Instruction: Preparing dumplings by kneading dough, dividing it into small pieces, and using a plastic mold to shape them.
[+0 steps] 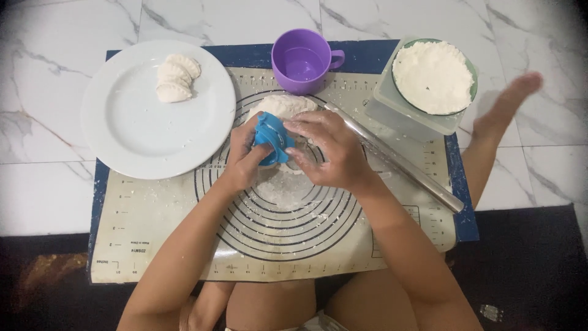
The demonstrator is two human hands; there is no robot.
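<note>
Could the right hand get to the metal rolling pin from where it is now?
Probably yes: the rolling pin lies bare on the mat just beside the right hand, with nothing between them, though that hand now rests on the blue press.

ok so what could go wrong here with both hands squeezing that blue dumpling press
The left hand and right hand cover most of the blue dumpling press, so a fingertip may get pinched or dough may squeeze out unseen. The rolling pin lies just beside the right wrist and could be knocked rolling. The purple cup stands close behind the dough lump and might tip.
</note>
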